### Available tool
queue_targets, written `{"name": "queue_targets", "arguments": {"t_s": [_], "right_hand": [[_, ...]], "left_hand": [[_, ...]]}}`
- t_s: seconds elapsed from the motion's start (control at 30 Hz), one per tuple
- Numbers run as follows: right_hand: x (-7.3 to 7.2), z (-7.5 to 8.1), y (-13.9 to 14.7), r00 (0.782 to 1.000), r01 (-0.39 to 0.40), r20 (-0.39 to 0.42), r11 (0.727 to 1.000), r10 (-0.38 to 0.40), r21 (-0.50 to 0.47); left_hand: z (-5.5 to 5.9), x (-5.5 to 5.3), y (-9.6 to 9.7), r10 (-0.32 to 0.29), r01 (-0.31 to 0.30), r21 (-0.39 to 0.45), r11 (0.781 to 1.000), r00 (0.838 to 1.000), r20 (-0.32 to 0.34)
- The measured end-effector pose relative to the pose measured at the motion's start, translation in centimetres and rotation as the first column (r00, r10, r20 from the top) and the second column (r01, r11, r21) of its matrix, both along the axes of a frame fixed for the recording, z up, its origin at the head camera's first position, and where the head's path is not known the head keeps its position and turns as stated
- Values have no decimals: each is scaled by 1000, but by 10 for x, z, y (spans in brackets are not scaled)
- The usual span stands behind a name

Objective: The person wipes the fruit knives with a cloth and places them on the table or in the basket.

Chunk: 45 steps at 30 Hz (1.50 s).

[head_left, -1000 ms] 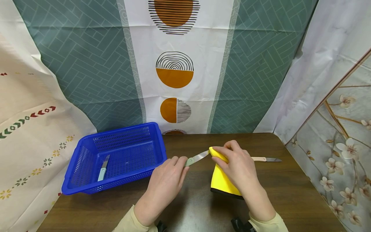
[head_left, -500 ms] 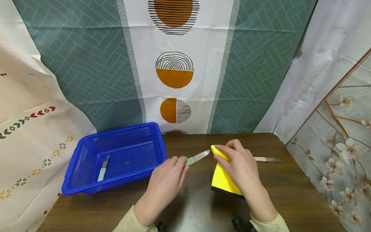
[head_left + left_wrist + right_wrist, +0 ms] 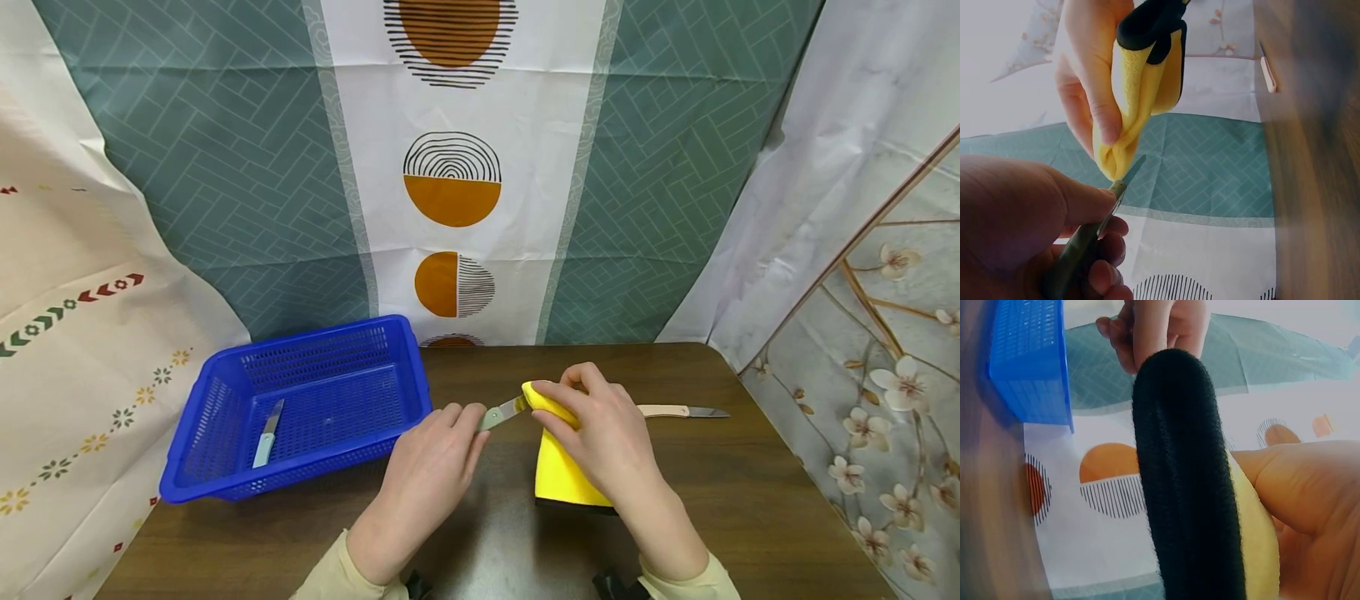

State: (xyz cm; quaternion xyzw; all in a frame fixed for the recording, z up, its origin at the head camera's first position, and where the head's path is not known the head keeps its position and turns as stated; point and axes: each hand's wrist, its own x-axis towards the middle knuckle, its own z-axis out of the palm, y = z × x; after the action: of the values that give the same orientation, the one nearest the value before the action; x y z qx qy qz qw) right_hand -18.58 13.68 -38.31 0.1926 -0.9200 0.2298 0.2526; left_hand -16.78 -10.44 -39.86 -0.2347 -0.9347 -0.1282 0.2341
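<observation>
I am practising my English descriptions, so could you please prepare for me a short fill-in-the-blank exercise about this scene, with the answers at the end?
1. The left hand grips a knife whose handle is pale ____.
2. The cloth in the right hand is ____ with a black edge.
3. The basket around the pale-handled knife is ____.
4. Counting also the beige-handled knife on the table, the head view shows ____ knives altogether.

Missing words: green; yellow; blue; three.

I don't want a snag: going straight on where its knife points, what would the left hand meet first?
Probably the cloth, pinched by the right hand; it overlaps that knife in the head view, though depth is unclear.
</observation>
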Motion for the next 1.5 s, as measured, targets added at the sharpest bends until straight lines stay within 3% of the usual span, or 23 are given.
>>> {"name": "queue_targets", "arguments": {"t_s": [0.37, 0.63, 1.1, 1.5], "right_hand": [[2, -4, -8, 989, -99, -106, 995, 101, 27], [1, -6, -11, 981, -141, -130, 989, 147, 53], [0, -8, -13, 970, -176, -156, 982, 185, 72], [0, -8, -11, 975, -153, -150, 986, 162, 70]], "left_hand": [[0, 0, 0, -21, 21, 9, 1000, 999, -35], [-1, 0, -1, -22, 22, 11, 1000, 1000, -16], [0, 1, 0, -35, 35, 21, 999, 999, -27], [-1, 1, 0, -25, 25, 11, 1000, 1000, -7]]}}
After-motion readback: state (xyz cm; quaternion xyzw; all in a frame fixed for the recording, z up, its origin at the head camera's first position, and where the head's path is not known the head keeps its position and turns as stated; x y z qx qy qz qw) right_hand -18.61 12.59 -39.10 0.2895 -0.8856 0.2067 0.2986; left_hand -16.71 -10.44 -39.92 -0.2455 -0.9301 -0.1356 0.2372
